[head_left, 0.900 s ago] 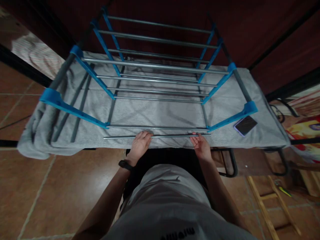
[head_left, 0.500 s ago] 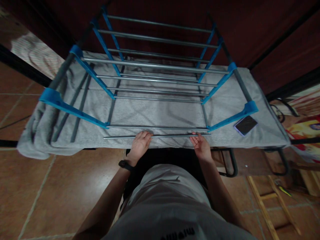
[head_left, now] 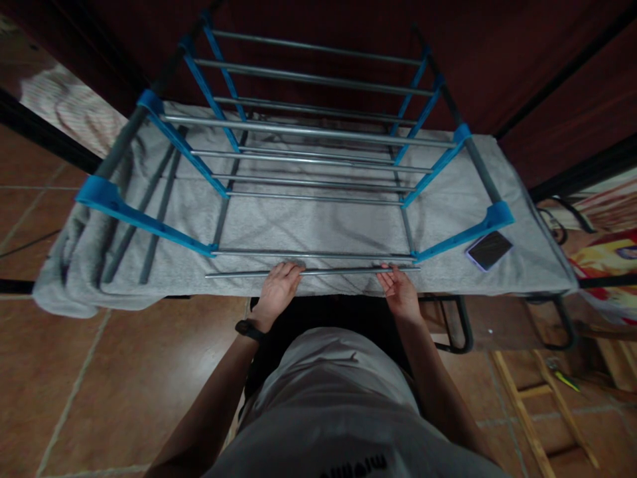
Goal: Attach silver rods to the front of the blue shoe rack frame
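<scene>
We've got a loose metal rod [head_left: 318, 271] lying crosswise along the near edge of the grey cloth [head_left: 308, 226] that covers the table. Our left hand [head_left: 279, 289] rests palm-down on it, fingers curled over the rod approx. at its middle. Our right hand [head_left: 401, 292] is further right, near the rod's end, fingertips touching it from below w/ the palm turned partly up. Whether either hand really clamps the rod, we can't tell.

The rod sits just in front of, and parallel to, the nearest crossbar of the shelf rack [head_left: 318, 133], a frame w/ blue plastic connectors [head_left: 107, 196] and grey metal bars, standing on the cloth. A smartphone [head_left: 488, 249] lies face-up on the cloth at the right, just beside the rack's front-right corner connector. Black band on our left wrist.
</scene>
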`<state>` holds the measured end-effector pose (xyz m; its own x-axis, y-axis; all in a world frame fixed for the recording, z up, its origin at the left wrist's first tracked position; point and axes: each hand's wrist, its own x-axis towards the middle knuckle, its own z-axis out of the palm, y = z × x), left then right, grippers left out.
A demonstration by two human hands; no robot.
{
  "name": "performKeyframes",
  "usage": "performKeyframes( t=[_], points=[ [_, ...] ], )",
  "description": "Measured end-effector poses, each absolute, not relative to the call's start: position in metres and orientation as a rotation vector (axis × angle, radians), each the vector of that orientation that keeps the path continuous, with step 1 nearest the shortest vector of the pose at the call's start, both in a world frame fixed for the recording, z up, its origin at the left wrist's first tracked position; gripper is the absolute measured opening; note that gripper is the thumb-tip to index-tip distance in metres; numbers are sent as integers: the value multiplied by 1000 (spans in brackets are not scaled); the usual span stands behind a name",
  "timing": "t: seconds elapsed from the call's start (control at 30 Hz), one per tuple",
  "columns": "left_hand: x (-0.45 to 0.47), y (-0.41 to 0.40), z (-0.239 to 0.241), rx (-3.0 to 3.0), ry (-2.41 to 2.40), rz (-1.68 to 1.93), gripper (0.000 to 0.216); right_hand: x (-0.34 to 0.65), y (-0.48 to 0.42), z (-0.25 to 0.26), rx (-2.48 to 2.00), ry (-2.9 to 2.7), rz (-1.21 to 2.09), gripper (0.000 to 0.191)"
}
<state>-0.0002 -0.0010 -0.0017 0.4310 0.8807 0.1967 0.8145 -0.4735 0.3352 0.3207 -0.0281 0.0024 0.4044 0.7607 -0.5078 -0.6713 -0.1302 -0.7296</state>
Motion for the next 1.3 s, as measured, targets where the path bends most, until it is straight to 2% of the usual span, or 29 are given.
performKeyframes(
  t=[0.33, 1.03, 1.3],
  points=[
    [0, -3, 6, 2478, 1485, 506, 29, 318, -27, 4, -1175, -100, 1240, 15],
    [-13, -1, 8, 2491, 1481, 502, 29, 316, -28, 6, -1114, -181, 1305, 8],
    [-18, -3, 18, 2473, 1514, 503, 31, 313, -26, 13, -1095, -133, 1284, 13]
  ],
)
